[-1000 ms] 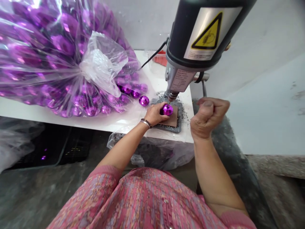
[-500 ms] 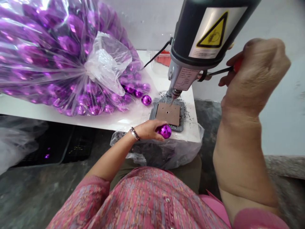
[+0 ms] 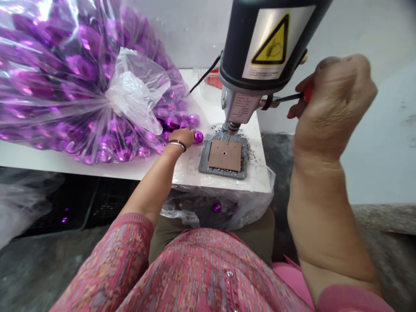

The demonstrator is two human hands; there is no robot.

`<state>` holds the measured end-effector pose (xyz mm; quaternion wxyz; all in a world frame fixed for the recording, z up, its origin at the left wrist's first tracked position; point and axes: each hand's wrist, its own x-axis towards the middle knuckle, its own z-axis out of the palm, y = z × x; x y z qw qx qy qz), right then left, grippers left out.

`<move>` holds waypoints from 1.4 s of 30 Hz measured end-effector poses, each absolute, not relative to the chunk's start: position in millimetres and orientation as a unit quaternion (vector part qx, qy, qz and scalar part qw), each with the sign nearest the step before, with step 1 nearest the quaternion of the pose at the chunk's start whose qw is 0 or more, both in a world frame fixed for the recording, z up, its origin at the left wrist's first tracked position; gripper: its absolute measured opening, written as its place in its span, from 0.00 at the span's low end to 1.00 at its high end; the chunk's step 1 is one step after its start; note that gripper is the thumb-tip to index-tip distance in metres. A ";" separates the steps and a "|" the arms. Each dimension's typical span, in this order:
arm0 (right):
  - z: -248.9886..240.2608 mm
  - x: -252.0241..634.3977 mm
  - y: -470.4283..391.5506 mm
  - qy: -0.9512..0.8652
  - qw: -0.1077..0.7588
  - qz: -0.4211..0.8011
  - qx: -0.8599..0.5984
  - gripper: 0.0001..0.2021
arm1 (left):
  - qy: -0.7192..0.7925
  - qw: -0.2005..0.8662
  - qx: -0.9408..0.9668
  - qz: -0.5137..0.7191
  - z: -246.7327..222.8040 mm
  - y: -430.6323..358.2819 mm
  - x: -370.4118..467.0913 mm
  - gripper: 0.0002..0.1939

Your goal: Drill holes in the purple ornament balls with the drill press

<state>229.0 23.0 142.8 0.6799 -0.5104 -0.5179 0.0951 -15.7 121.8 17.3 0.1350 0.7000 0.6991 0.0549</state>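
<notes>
My left hand (image 3: 184, 138) reaches across the white table (image 3: 130, 167) and closes on a shiny purple ball (image 3: 198, 137) lying at the mouth of a big clear bag of purple balls (image 3: 78, 82). My right hand (image 3: 331, 104) is raised at the right, gripping the red-tipped lever (image 3: 294, 97) of a small drill press (image 3: 260, 47). The drill bit (image 3: 229, 133) hangs just above a brown board with a hole (image 3: 225, 155) on a grey base plate (image 3: 203, 158). Nothing lies on the board.
A clear bag (image 3: 224, 208) hangs below the table's front edge with a purple ball (image 3: 216, 207) inside it. Dark swarf is scattered around the plate. A black crate (image 3: 78, 199) sits under the table at left. A power cable (image 3: 203, 77) runs behind the drill.
The left hand took the ball off the board, carried it to the table edge and let it fall into the hanging bag, then reached to another ball. The right hand rose with the lever.
</notes>
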 end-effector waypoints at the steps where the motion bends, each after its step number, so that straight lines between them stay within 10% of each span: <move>1: 142.3 229.2 22.2 -0.522 0.677 0.093 -0.511 0.15 | 0.690 0.152 0.706 0.055 11.5 125.5 -16.0 0.12; 13: 136.4 227.5 23.6 -0.528 0.681 0.071 -0.503 0.15 | 0.601 0.189 0.726 0.274 -8.7 78.1 -23.2 0.30; 22: 140.1 227.5 21.6 -0.534 0.665 0.085 -0.515 0.15 | 0.421 0.556 0.654 0.293 -8.1 58.9 -2.4 0.36; 42: 149.8 222.6 17.6 -0.534 0.654 0.104 -0.526 0.14 | 0.549 0.486 0.622 0.274 0.9 61.8 37.7 0.31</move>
